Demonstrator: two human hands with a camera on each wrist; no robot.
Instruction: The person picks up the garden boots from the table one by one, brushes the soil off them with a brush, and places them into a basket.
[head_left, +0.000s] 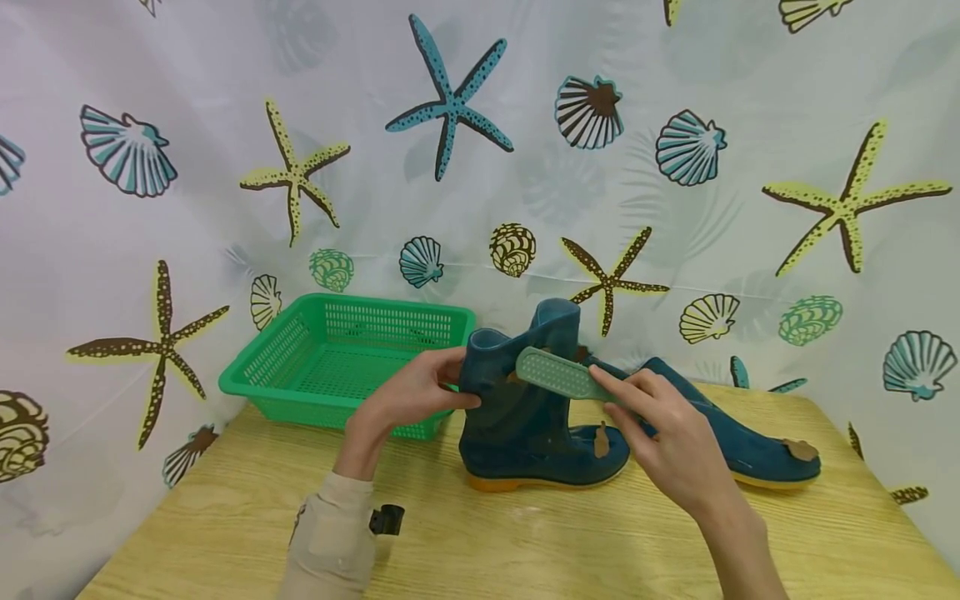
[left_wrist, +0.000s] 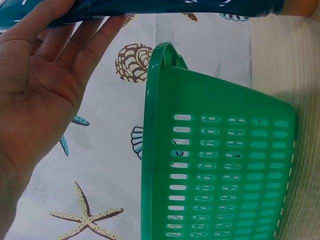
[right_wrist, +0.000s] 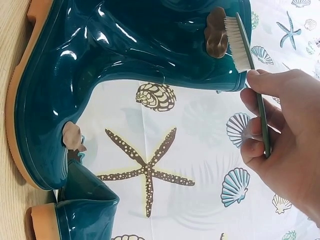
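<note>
A blue rubber boot [head_left: 517,425] with a tan sole stands upright on the table. My left hand [head_left: 420,392] grips the back of its shaft, thumb on the near side and fingers behind. In my right hand [head_left: 667,425] is a green scrub brush [head_left: 558,375], held by its handle. The brush's white bristles [right_wrist: 239,45] meet the edge of a brown patch [right_wrist: 216,32] near the top of the shaft. Another brown patch [head_left: 602,440] sits on the toe.
A second blue boot [head_left: 720,425] lies behind to the right, with a brown patch [head_left: 799,450] on its toe. At the back left is a green plastic basket [head_left: 300,412]. A curtain [head_left: 525,192] printed with starfish and shells hangs behind the wooden table [head_left: 525,550].
</note>
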